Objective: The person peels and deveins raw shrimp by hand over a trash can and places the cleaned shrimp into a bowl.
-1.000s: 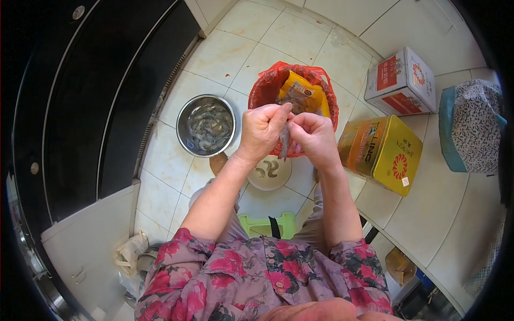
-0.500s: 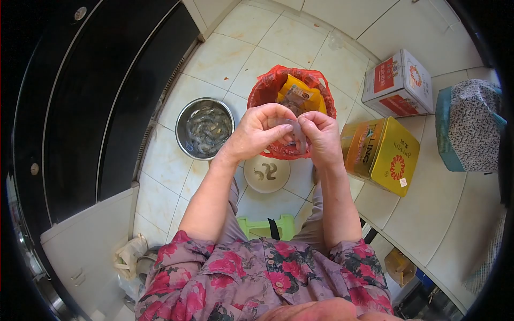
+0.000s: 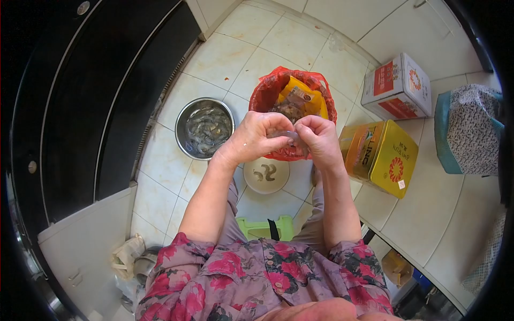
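One shrimp point(image 3: 289, 135) mid-frame, pinched by left hand point(image 3: 258, 137) and right hand point(image 3: 320, 141) fingers over red bag point(image 3: 261, 96); likely peeling, next calls for careful pull.

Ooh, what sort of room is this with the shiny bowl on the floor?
It's most likely a kitchen. The metal bowl holds what look like raw shrimp, there are white cabinets along the wall, and the floor is tiled.
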The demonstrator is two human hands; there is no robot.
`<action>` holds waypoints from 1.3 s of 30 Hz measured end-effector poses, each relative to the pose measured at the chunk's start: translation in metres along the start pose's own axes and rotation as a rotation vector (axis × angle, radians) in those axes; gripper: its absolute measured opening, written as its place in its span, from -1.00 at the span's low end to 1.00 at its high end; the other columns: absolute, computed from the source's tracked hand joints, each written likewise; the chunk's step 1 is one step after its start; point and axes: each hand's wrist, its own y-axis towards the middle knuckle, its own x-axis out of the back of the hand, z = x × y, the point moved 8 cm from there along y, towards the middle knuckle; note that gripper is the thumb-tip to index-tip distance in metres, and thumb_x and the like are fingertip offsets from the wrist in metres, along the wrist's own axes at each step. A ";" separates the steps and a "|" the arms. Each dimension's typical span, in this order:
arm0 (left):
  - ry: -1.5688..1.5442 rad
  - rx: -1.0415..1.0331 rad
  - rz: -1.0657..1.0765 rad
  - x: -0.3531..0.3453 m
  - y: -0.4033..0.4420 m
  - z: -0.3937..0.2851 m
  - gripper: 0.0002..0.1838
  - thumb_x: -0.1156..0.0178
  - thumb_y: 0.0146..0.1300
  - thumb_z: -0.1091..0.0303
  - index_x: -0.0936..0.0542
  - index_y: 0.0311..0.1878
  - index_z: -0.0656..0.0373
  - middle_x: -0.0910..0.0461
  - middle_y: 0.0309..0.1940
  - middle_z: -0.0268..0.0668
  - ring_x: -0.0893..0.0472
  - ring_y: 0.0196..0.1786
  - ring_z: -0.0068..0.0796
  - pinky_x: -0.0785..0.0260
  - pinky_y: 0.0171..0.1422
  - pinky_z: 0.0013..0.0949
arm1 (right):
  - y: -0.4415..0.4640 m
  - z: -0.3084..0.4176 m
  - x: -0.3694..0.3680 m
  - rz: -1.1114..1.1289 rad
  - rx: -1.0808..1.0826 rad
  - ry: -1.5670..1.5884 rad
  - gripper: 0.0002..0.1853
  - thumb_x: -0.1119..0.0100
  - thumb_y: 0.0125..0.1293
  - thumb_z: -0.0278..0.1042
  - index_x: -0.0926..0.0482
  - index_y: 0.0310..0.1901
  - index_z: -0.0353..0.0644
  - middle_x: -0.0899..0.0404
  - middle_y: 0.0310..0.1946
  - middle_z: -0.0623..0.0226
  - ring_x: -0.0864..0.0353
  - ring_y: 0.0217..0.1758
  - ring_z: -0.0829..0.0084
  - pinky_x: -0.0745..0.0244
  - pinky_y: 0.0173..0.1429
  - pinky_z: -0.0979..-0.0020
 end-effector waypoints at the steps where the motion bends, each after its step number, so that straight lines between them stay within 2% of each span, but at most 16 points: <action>1: 0.019 -0.040 -0.013 0.001 0.000 0.001 -0.83 -0.33 0.10 0.55 -0.64 -0.20 0.27 -0.64 -0.39 -0.41 -0.56 -0.30 -0.73 -0.43 -0.23 -0.57 | 0.000 0.000 0.000 -0.003 -0.001 0.008 -0.89 -0.16 0.32 -0.45 -0.59 -0.34 -0.29 -0.57 -0.58 0.43 -0.44 -0.62 0.72 -0.30 -0.56 0.62; 5: 0.104 -0.131 -0.056 0.006 -0.001 -0.011 -0.84 -0.33 0.09 0.54 -0.66 -0.22 0.25 -0.61 -0.46 -0.45 -0.49 -0.40 -0.77 -0.36 -0.34 -0.57 | 0.002 -0.004 0.002 -0.045 -0.009 0.068 -0.88 -0.15 0.32 -0.46 -0.58 -0.35 -0.29 -0.56 -0.60 0.43 -0.44 -0.63 0.71 -0.31 -0.56 0.63; 8: 0.048 -0.139 -0.058 0.003 0.000 -0.007 -0.85 -0.34 0.08 0.52 -0.66 -0.24 0.25 -0.58 -0.50 -0.45 -0.45 -0.45 -0.77 -0.30 -0.39 -0.56 | 0.001 -0.003 0.003 -0.040 -0.004 0.022 -0.89 -0.14 0.33 -0.46 -0.59 -0.34 -0.29 -0.57 -0.59 0.43 -0.46 -0.63 0.70 -0.33 -0.56 0.64; 12: -0.079 -0.058 -0.051 -0.002 0.000 -0.006 -0.84 -0.36 0.08 0.50 -0.66 -0.24 0.25 -0.60 -0.50 -0.43 -0.46 -0.46 -0.76 -0.30 -0.39 -0.56 | 0.002 -0.003 0.004 -0.045 0.053 -0.025 -0.88 -0.13 0.33 -0.45 -0.59 -0.32 -0.28 -0.58 -0.58 0.43 -0.48 -0.62 0.71 -0.36 -0.55 0.64; 15: -0.091 -0.038 -0.036 -0.005 0.002 -0.008 -0.83 -0.37 0.08 0.49 -0.66 -0.22 0.25 -0.63 -0.47 -0.40 -0.49 -0.44 -0.75 -0.33 -0.37 -0.57 | 0.002 -0.004 0.005 -0.035 0.037 -0.017 -0.88 -0.15 0.34 -0.43 -0.59 -0.31 -0.29 -0.59 -0.55 0.42 -0.51 -0.61 0.69 -0.38 -0.54 0.63; 17: -0.061 -0.160 -0.098 -0.002 0.004 -0.007 -0.83 -0.37 0.08 0.48 -0.67 -0.23 0.25 -0.63 -0.46 -0.40 -0.51 -0.43 -0.74 -0.32 -0.37 -0.58 | 0.002 -0.004 0.005 -0.031 0.033 0.083 -0.88 -0.17 0.34 -0.41 -0.59 -0.30 -0.28 -0.61 -0.53 0.40 -0.53 -0.60 0.68 -0.41 -0.53 0.63; 21: -0.037 -0.155 -0.125 0.002 0.003 -0.010 -0.85 -0.37 0.08 0.49 -0.68 -0.26 0.25 -0.62 -0.47 -0.40 -0.52 -0.42 -0.73 -0.32 -0.37 -0.57 | -0.001 -0.009 0.003 -0.044 -0.040 0.224 -0.87 -0.19 0.34 -0.39 -0.59 -0.29 -0.28 -0.61 -0.50 0.40 -0.54 -0.60 0.66 -0.44 -0.52 0.63; 23: 0.000 -0.186 -0.072 0.003 0.003 -0.010 -0.83 -0.33 0.10 0.51 -0.68 -0.20 0.25 -0.65 -0.36 -0.32 -0.61 -0.31 -0.62 -0.46 -0.22 -0.49 | -0.002 -0.011 -0.001 -0.005 -0.084 0.312 -0.88 -0.19 0.34 -0.37 -0.59 -0.27 -0.24 -0.61 -0.50 0.42 -0.53 -0.59 0.68 -0.41 -0.52 0.65; 24: 0.001 -0.185 -0.071 0.004 0.002 -0.011 -0.83 -0.33 0.10 0.51 -0.68 -0.20 0.25 -0.65 -0.36 -0.32 -0.61 -0.31 -0.62 -0.46 -0.22 -0.49 | -0.002 -0.011 0.001 -0.005 -0.083 0.314 -0.88 -0.19 0.34 -0.37 -0.59 -0.27 -0.24 -0.61 -0.50 0.42 -0.53 -0.59 0.68 -0.41 -0.52 0.65; 27: 0.033 -0.193 -0.038 0.001 0.001 -0.017 -0.82 -0.33 0.08 0.53 -0.68 -0.20 0.23 -0.65 -0.36 -0.34 -0.59 -0.32 -0.62 -0.43 -0.23 -0.49 | -0.002 -0.006 0.006 0.085 -0.088 0.170 -0.86 -0.23 0.32 -0.31 -0.59 -0.27 -0.19 -0.57 -0.52 0.50 -0.47 -0.58 0.72 -0.32 -0.51 0.67; 29: -0.092 -0.241 -0.044 -0.002 0.000 -0.018 -0.84 -0.35 0.01 0.56 -0.70 -0.29 0.19 -0.62 -0.44 -0.40 -0.52 -0.37 -0.63 -0.26 -0.35 -0.54 | -0.005 0.005 -0.001 0.257 -0.006 0.086 -0.83 -0.27 0.29 -0.24 -0.59 -0.27 -0.16 -0.51 -0.55 0.57 -0.39 -0.56 0.76 -0.23 -0.49 0.66; 32: -0.019 -0.283 0.016 -0.008 -0.002 -0.025 -0.83 -0.35 -0.01 0.57 -0.70 -0.29 0.19 -0.63 -0.42 -0.38 -0.54 -0.36 -0.59 -0.27 -0.34 -0.51 | -0.011 0.006 -0.001 0.342 -0.133 0.005 -0.79 -0.31 0.26 -0.21 -0.59 -0.29 -0.17 -0.47 -0.56 0.60 -0.34 -0.55 0.76 -0.20 -0.49 0.65; 33: -0.019 -0.283 0.018 -0.008 -0.002 -0.026 -0.83 -0.35 -0.01 0.57 -0.70 -0.29 0.19 -0.63 -0.42 -0.38 -0.54 -0.36 -0.59 -0.27 -0.34 -0.51 | -0.012 0.008 0.001 0.340 -0.134 0.006 -0.79 -0.31 0.26 -0.21 -0.59 -0.29 -0.17 -0.47 -0.56 0.60 -0.34 -0.55 0.76 -0.20 -0.49 0.65; 35: 0.054 -0.276 0.050 -0.007 -0.003 -0.027 -0.83 -0.35 0.04 0.53 -0.68 -0.24 0.20 -0.64 -0.37 -0.29 -0.61 -0.29 -0.42 -0.45 -0.19 -0.42 | -0.013 0.010 0.002 0.336 -0.115 -0.035 -0.82 -0.29 0.26 -0.26 -0.60 -0.29 -0.19 -0.48 -0.55 0.59 -0.35 -0.54 0.76 -0.22 -0.48 0.64; 39: 0.070 -0.292 0.021 -0.004 -0.005 -0.030 -0.83 -0.35 0.03 0.52 -0.67 -0.26 0.21 -0.64 -0.38 -0.29 -0.60 -0.31 -0.42 -0.45 -0.20 -0.41 | -0.007 0.005 0.001 0.295 -0.033 -0.034 -0.86 -0.24 0.25 -0.34 -0.60 -0.34 -0.23 -0.48 -0.56 0.57 -0.36 -0.54 0.76 -0.24 -0.48 0.63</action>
